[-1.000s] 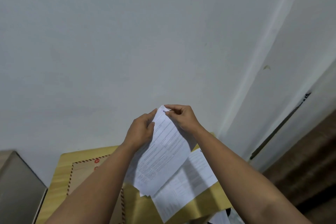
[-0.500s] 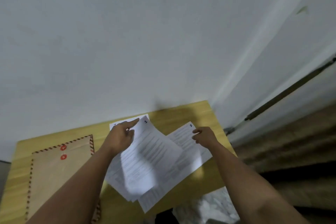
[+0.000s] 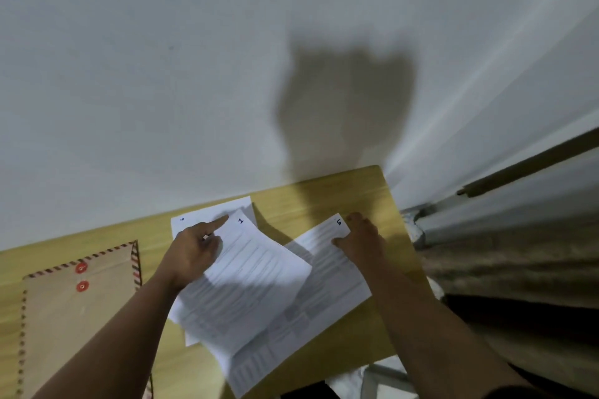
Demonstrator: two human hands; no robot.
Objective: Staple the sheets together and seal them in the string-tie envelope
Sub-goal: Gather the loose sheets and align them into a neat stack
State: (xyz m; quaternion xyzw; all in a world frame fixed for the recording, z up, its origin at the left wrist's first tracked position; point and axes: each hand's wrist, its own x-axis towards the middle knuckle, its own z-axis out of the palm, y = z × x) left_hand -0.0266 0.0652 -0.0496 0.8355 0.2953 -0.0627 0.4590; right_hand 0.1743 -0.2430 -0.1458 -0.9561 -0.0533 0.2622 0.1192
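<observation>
Head view: printed white paper sheets (image 3: 256, 285) are seen spread loosely, overlapping, on a light yellow wooden surface (image 3: 327, 194) set against a pale wall (image 3: 162, 74). The left hand (image 3: 193, 253) rests on the sheet marked 1, forefinger stretched out, the other fingers loosely bent. The right hand (image 3: 363, 236) pinches the top corner of the sheet marked 5. A brown string-tie envelope with red discs and a striped border (image 3: 77, 317) lies flat to the left, apart from the sheets.
</observation>
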